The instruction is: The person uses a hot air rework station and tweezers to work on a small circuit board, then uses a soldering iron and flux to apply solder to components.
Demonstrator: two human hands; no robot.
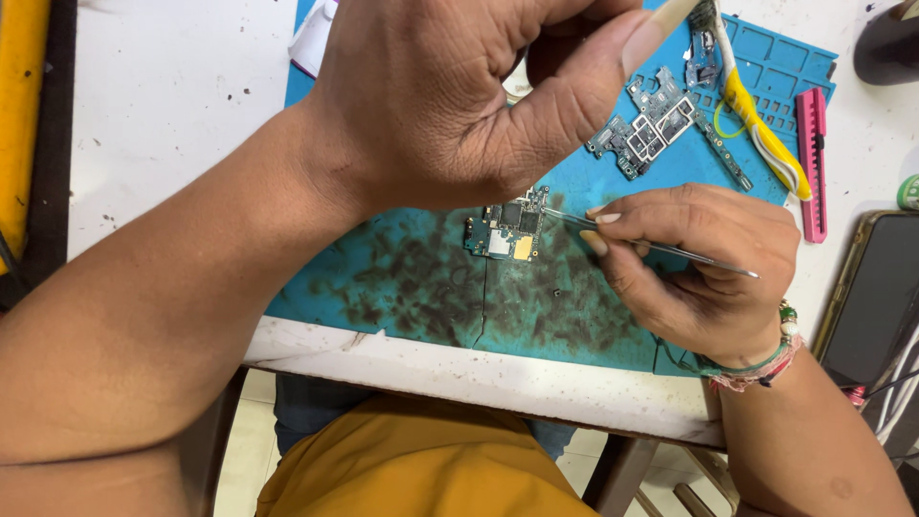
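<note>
A small circuit board point(505, 232) lies on a blue work mat point(402, 278) stained black. My right hand point(694, 263) grips thin metal tweezers point(661, 247), whose tips touch the board's upper right corner. My left hand point(459, 96) is raised close to the camera, above the board, fingers curled. What it holds, if anything, is hidden. It seems to hover rather than touch the board.
More circuit board pieces point(651, 120) lie at the mat's far right. A yellow and white cable point(761, 129) crosses them. A pink utility knife point(814, 163) lies on the white table beside a dark phone point(876, 297). The table edge point(459, 369) runs near my lap.
</note>
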